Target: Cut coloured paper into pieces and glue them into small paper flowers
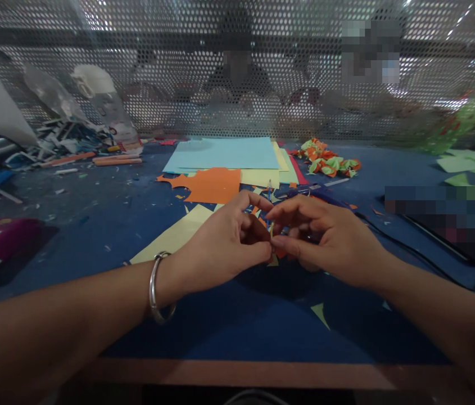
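Note:
My left hand [237, 239] and my right hand [325, 233] meet fingertip to fingertip above the blue table [220, 332]. Both are closed in a pinch around a small yellowish piece of paper [271, 230], mostly hidden by the fingers. A silver bangle [155, 287] circles the left wrist. Behind the left hand lies a pale yellow sheet [173, 236]. Farther back is an orange sheet [216, 185] with scalloped cut-outs along its left side. Small paper scraps are scattered under and behind the hands, and a pale green sliver [320, 315] lies nearer the front.
Light blue sheets [229, 153] top a paper stack; crumpled orange and green paper pieces [330, 160] sit beside it. A bottle [108, 104], orange sticks [117, 161] and a magenta case [3, 244] stand left. A perforated metal screen [178, 73] closes the back; a black cable [414, 247] runs right.

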Demonstrator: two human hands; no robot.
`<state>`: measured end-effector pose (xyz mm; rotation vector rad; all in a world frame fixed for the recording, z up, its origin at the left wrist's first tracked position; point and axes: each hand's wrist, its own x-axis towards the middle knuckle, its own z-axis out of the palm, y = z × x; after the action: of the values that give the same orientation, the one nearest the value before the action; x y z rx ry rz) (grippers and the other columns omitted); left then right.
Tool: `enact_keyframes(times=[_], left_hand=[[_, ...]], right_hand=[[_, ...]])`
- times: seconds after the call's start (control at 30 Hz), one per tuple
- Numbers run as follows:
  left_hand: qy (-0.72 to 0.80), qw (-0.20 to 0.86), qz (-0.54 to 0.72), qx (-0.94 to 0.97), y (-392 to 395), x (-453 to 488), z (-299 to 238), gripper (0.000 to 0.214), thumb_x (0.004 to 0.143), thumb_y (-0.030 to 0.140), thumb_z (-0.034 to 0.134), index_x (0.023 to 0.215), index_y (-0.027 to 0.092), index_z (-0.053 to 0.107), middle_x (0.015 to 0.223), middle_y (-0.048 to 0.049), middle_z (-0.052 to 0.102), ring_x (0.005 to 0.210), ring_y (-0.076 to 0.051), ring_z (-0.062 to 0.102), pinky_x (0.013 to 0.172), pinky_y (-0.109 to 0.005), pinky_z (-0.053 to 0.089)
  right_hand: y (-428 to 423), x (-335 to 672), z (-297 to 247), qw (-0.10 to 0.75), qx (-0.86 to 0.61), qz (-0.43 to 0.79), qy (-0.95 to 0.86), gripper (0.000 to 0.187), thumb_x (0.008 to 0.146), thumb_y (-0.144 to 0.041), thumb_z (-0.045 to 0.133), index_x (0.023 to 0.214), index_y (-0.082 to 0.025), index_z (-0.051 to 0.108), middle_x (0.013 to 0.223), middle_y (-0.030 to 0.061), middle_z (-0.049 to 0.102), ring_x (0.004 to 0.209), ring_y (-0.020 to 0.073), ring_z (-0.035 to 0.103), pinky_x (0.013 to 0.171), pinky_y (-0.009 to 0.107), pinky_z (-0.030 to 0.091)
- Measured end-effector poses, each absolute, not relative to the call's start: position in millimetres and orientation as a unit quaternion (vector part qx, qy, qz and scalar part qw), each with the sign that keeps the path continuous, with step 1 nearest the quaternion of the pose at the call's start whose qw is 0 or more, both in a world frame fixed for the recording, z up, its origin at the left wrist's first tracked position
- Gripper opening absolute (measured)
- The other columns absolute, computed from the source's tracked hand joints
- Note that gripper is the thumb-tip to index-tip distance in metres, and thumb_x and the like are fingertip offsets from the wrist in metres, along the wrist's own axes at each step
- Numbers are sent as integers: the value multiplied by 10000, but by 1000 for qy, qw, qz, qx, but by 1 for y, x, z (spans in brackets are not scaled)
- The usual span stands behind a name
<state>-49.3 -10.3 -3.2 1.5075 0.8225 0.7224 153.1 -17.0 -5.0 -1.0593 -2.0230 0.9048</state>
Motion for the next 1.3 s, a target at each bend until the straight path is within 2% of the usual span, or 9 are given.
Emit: enact_keyframes(times=[0.47, 0.77, 0.97, 1.3], left_hand=[[363, 557, 301, 684, -10, -53, -7, 452, 785, 196, 726, 1125, 238, 431, 740, 40, 639, 677, -148, 643, 618, -271, 474], [353, 598, 306, 651, -8, -52, -7, 441, 777, 117, 688, 1112, 241, 431, 727, 46, 664, 667, -144, 680, 666, -288, 534], [359, 647, 313, 595, -7, -51, -2, 444, 774, 53, 658, 1126, 209, 436, 748, 25, 692, 701, -142, 704, 708, -288, 560], [362, 682, 315, 552, -5, -51, 1, 402, 792, 21, 653, 1104, 182, 458, 695, 21, 680, 637, -107, 645, 614, -207, 492]], right_hand=[[-18, 152, -6, 340, -400, 352, -775, 222, 861, -210, 708, 1072, -171, 648, 946, 23, 711, 547, 56, 585, 441, 190, 423], [-18, 148, -5, 354, -400, 353, -768, 171, 861, -186, 697, 1028, -167, 662, 896, 9, 708, 540, 54, 577, 441, 189, 419], [-18, 149, -3, 361, -404, 348, -765, 136, 875, -193, 693, 1003, -157, 665, 843, 4, 704, 531, 60, 596, 464, 187, 459], [-16, 150, -5, 360, -398, 342, -771, 124, 889, -213, 690, 1002, -165, 677, 853, 6, 703, 588, 83, 631, 524, 199, 515]])
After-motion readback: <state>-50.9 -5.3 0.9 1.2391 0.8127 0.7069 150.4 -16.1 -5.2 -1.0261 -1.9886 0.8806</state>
